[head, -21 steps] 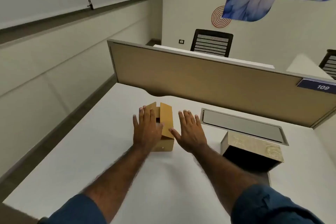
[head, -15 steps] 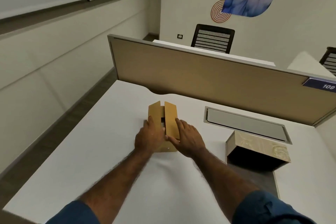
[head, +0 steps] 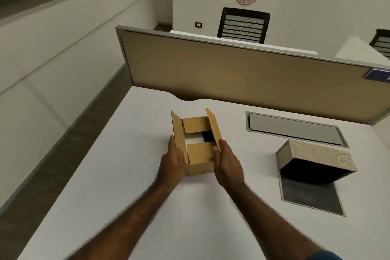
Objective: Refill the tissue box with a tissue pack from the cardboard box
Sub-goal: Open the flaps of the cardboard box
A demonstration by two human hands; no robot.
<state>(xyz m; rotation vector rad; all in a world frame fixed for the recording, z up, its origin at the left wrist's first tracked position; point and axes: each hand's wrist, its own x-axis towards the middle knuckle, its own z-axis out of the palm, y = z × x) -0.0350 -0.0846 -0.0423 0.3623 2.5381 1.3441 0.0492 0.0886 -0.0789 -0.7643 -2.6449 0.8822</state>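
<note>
A small brown cardboard box [head: 198,154] stands in the middle of the white desk [head: 118,175]. Its two long flaps stand upright and its two short inner flaps lie partly folded in. Between them shows something white, the tissue pack [head: 193,138], beside a dark gap. My left hand [head: 173,161] holds the left flap from outside. My right hand [head: 226,161] grips the right flap, thumb on its inner face. The beige patterned tissue box [head: 316,155] lies to the right with its hinged base open and a dark inside.
A grey cable hatch [head: 295,130] is set into the desk behind the tissue box. A tan partition [head: 232,74] closes off the far edge. Black mesh chairs [head: 243,25] stand beyond it. The desk's left edge drops to the floor.
The box's long flaps were shut under my flat hands. They have since been spread apart and now stand upright, held by both hands. The view has tilted down and closer.
</note>
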